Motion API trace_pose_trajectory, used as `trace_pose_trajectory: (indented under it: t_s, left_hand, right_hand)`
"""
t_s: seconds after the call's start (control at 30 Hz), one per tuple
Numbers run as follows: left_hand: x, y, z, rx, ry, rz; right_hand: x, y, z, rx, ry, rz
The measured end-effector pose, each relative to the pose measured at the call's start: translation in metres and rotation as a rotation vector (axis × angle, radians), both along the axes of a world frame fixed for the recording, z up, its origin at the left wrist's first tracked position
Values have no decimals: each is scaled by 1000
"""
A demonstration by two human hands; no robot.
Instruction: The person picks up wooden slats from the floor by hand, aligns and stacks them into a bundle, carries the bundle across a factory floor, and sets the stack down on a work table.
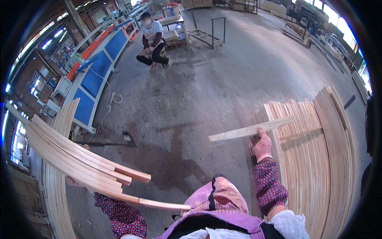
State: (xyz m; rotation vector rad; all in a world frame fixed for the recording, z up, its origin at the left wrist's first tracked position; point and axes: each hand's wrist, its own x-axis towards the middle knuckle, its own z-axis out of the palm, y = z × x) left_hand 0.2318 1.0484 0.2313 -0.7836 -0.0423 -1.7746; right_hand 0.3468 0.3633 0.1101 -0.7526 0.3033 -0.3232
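Note:
My left hand point(75, 182) is wrapped around a bundle of several long pale wooden slats point(79, 157); the bundle hides most of the fingers. The slats' near ends are uneven, and one slat reaches back to my apron. In my right hand point(262, 147) I grip a single short wooden slat point(250, 129), held crosswise above the left edge of a big stack of wooden slats point(306, 159). The thumb lies on the near side of that slat. Under the left bundle stands another stack of slats point(55, 195).
A long blue and white machine with an orange rail point(95, 77) runs along the left, a loose cable point(115, 97) on the floor beside it. Farther back a person point(153, 40) sits by a table point(171, 20). Near them stands a metal frame cart point(207, 36).

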Motion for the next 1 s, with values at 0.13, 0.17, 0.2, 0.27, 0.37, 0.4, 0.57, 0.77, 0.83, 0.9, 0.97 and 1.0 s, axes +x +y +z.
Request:
trace_pose_trajectory:
  t_s: [0.13,0.17,0.2,0.27,0.37,0.4,0.57,0.77,0.83,0.9,0.97,1.0]
  left_hand:
    - [7,7,0,-30,-27,-11]
    - [7,11,-8,-112,57,-87]
    - [12,12,-17,-194,131,-173]
    - [21,3,-35,-406,427,-532]
    - [14,0,-32,-601,595,-1192]
    - [25,-2,-33,-795,635,-1559]
    - [51,-70,-2,-1514,325,-2477]
    - [182,-12,-18,-1364,445,-2178]
    - [244,12,-12,-1329,592,-2298]
    - [329,-21,29,-1110,593,-1852]
    - [397,-10,17,-1155,595,-2111]
    - [441,-7,10,-1240,615,-2452]
  right_hand:
    - [-7,19,50,-121,-174,-22]
    - [-9,22,56,-124,-139,-8]
    - [-9,20,57,-129,-93,2]
    - [3,7,28,-214,18,35]
    - [29,15,3,-247,159,45]
    - [49,16,-4,-231,157,60]
    - [159,22,-12,-213,181,95]
    - [294,61,19,-196,111,156]
    - [334,59,22,-212,156,169]
    - [386,69,17,-191,158,120]
    - [402,58,7,-207,193,40]
    - [418,52,6,-234,205,-5]
